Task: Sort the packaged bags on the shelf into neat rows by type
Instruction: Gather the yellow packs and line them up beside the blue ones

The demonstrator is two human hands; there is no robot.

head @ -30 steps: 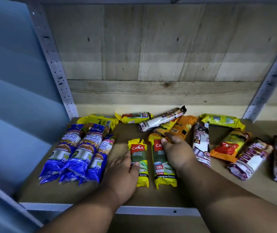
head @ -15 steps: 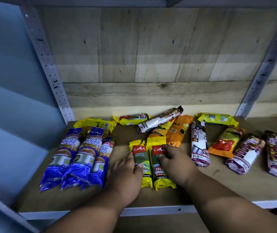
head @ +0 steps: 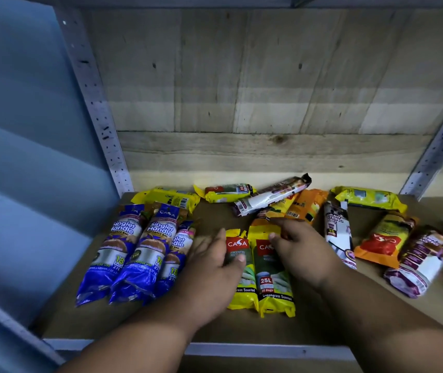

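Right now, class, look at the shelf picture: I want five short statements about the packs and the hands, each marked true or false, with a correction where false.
1. Three blue Singlet Handle packs lie side by side at the left of the shelf. True.
2. The two yellow CASA packs near the front stand upright. False: they lie flat, side by side.
3. The left hand rests on the left yellow pack. True.
4. The right hand lifts a purple pack off the shelf. False: it touches the right yellow pack's top.
5. A white-and-purple pack lies tilted across others at the back. True.
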